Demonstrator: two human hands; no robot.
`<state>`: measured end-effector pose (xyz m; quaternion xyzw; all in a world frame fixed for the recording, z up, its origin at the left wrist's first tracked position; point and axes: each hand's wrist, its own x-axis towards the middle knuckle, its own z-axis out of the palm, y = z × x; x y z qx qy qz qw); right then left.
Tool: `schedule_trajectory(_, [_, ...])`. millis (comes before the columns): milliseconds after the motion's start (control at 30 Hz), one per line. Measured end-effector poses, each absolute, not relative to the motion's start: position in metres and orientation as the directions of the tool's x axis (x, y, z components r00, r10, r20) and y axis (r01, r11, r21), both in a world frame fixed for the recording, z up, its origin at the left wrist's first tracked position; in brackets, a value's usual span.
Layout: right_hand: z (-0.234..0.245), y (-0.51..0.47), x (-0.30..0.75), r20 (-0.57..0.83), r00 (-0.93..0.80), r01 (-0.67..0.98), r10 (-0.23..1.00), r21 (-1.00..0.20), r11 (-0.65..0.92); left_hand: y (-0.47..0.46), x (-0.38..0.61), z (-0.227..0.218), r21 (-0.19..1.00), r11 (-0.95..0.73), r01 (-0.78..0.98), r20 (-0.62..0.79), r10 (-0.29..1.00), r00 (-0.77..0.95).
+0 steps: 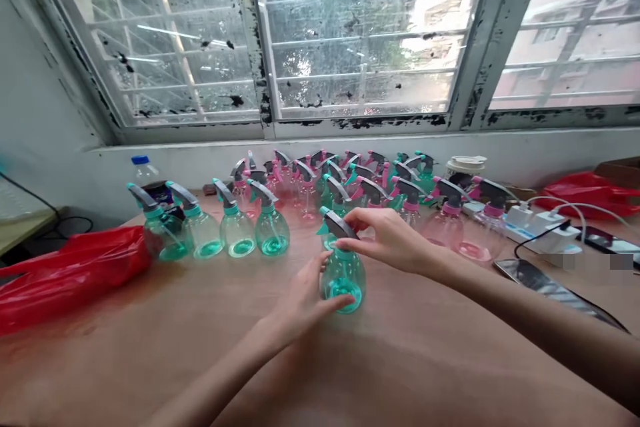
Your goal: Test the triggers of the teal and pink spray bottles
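A teal plastic spray bottle [343, 279] with a grey trigger head stands upright on the wooden table [150, 360], near the middle. My right hand [385, 237] grips its head from the right, and my left hand [305, 300] wraps its body from the lower left. A row of several teal spray bottles [273, 232] stands just left of it. Behind my hands, many teal and pink spray bottles crowd together, and a pink spray bottle [445, 220] stands near my right wrist. The bottles hold little or no visible liquid.
A red plastic bag [70, 277] lies at the table's left, and another [585, 190] lies at the far right. A white power strip [540, 230] with cables, a dark tablet [545, 287], a blue-capped bottle [143, 170] and a lidded cup [465, 167] sit nearby. A window [365, 34] backs the table.
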<state>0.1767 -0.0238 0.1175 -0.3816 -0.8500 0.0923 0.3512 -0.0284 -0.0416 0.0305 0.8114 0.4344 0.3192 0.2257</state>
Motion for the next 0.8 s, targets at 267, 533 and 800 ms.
schedule_trajectory(267, [0.065, -0.031, 0.215, 0.550, -0.314, 0.285, 0.774, -0.723, 0.629, -0.041, 0.022, 0.020, 0.701, -0.577, 0.419, 0.328, 0.783, 0.529])
schedule_trajectory(533, [0.045, -0.020, 0.218, 0.555, -0.142, 0.169, 0.820, -0.802, 0.573, -0.036, 0.047, 0.014, 0.589, -0.659, 0.468, 0.363, 0.733, 0.576])
schedule_trajectory(800, [0.055, -0.018, 0.221, 0.475, -0.246, 0.143, 0.845, -0.844, 0.517, -0.009, 0.008, -0.002, 0.316, -0.733, 0.602, 0.178, 0.669, 0.722])
